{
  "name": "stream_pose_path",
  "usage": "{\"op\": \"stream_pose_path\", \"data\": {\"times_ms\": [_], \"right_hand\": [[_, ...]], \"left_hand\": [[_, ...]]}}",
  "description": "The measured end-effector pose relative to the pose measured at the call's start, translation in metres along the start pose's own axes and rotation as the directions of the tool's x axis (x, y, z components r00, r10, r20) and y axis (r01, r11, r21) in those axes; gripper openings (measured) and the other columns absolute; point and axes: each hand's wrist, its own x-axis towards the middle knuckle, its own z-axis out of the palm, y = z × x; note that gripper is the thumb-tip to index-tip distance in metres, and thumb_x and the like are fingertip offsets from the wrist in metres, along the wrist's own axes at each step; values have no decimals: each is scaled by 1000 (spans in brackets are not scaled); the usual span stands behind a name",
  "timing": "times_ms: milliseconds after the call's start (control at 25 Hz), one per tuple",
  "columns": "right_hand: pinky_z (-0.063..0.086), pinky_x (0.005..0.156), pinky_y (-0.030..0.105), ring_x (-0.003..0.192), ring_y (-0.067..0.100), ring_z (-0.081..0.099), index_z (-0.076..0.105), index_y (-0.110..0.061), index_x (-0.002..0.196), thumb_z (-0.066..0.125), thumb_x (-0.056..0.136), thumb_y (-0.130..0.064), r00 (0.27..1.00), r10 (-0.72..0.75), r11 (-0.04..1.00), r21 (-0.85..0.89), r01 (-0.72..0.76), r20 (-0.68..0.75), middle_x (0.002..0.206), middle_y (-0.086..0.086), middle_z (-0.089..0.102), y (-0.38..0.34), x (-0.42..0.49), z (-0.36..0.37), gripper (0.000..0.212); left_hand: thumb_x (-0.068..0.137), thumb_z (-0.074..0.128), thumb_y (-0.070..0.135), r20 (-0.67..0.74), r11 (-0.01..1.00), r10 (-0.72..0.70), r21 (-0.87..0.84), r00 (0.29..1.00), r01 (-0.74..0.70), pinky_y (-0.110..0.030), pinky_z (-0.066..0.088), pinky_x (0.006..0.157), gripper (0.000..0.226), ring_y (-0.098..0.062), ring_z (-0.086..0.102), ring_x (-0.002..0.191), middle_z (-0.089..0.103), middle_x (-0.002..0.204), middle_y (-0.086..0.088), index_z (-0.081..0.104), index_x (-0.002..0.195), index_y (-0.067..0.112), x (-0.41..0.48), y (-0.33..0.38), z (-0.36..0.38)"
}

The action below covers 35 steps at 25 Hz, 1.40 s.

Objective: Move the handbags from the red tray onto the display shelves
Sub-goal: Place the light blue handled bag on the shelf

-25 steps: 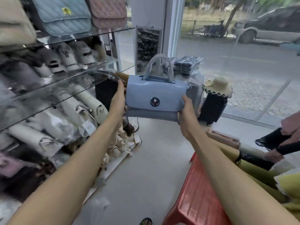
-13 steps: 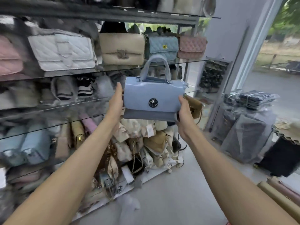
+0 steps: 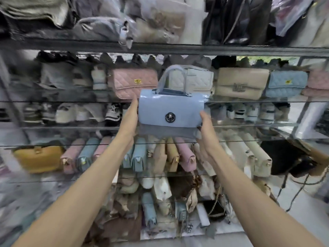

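Observation:
I hold a light blue handbag (image 3: 170, 107) upright between both hands, its round dark clasp facing me and its clear-wrapped handle standing up. My left hand (image 3: 129, 122) presses its left end and my right hand (image 3: 206, 129) grips its lower right corner. The bag hangs in the air in front of the glass display shelves (image 3: 249, 101), level with the edge of the shelf that carries a pink quilted bag (image 3: 132, 82) and a white quilted bag (image 3: 199, 79). The red tray is out of view.
A beige bag (image 3: 242, 82) and a blue quilted bag (image 3: 286, 83) stand to the right on the same shelf. Lower glass shelves are packed with several rows of purses, with a yellow bag (image 3: 38, 157) at the left. A dark top shelf (image 3: 178, 49) holds wrapped bags.
The view has swung left from the window and red tray to face the shelves head-on. Both hands have carried the blue handbag up toward the quilted-bag shelf.

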Motion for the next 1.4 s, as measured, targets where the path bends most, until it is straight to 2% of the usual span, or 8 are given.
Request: {"op": "stream_pose_path", "data": {"times_ms": [360,640,760,920,1080,1160,1240,1400], "right_hand": [[36,118,48,125,10,52,61,-41,127,50,70,-75,975,7,1000,8,-9,222,137,-10,61,8,7,192,67],[34,120,47,135,9,50,55,-39,140,48,70,-78,942,-65,998,28,59,330,143,-16,58,3,52,268,80],[33,120,46,130,4,50,52,-39,140,41,92,-73,931,-57,998,51,41,360,144,-16,56,-2,70,292,61],[35,119,47,129,3,49,55,-46,131,31,98,-72,914,-78,996,71,54,398,141,-17,57,1,99,323,49],[34,119,51,133,5,50,52,-46,141,36,74,-96,902,-96,994,84,66,420,143,-19,58,7,115,347,85],[34,120,49,135,4,50,50,-45,144,40,56,-104,917,-134,989,103,102,375,144,-20,57,13,133,364,107],[31,121,46,136,3,48,48,-45,146,38,55,-102,937,-123,991,85,101,327,145,-22,55,15,148,377,109],[36,119,47,131,6,54,52,-41,144,33,75,-94,947,-90,994,94,64,309,141,-17,60,20,163,398,89]], "left_hand": [[103,32,62,-200,998,53,45,978,-44,-29,48,66,47,-5,65,87,71,97,14,68,113,33,38,42,-177],[99,32,69,-272,995,95,49,958,-85,-41,55,90,49,-9,65,106,72,115,13,68,116,41,81,58,-228],[99,31,70,-299,995,101,43,949,-92,-34,51,77,47,-4,62,101,69,115,14,67,111,42,97,65,-238],[95,31,75,-341,992,120,67,933,-103,-42,47,97,60,-10,59,116,68,126,10,67,126,38,127,67,-259],[99,28,71,-337,992,119,77,934,-98,-29,46,74,56,0,60,101,67,115,17,61,133,39,154,67,-272],[99,30,70,-325,993,119,65,938,-103,-31,51,80,54,-3,63,100,70,111,15,63,128,38,176,69,-279],[98,32,72,-302,994,112,47,947,-103,-39,53,92,56,-11,65,106,71,118,9,65,127,37,201,69,-287],[99,33,69,-252,994,106,39,962,-99,-36,52,87,45,-8,63,105,69,118,10,64,117,41,238,69,-299]]}}
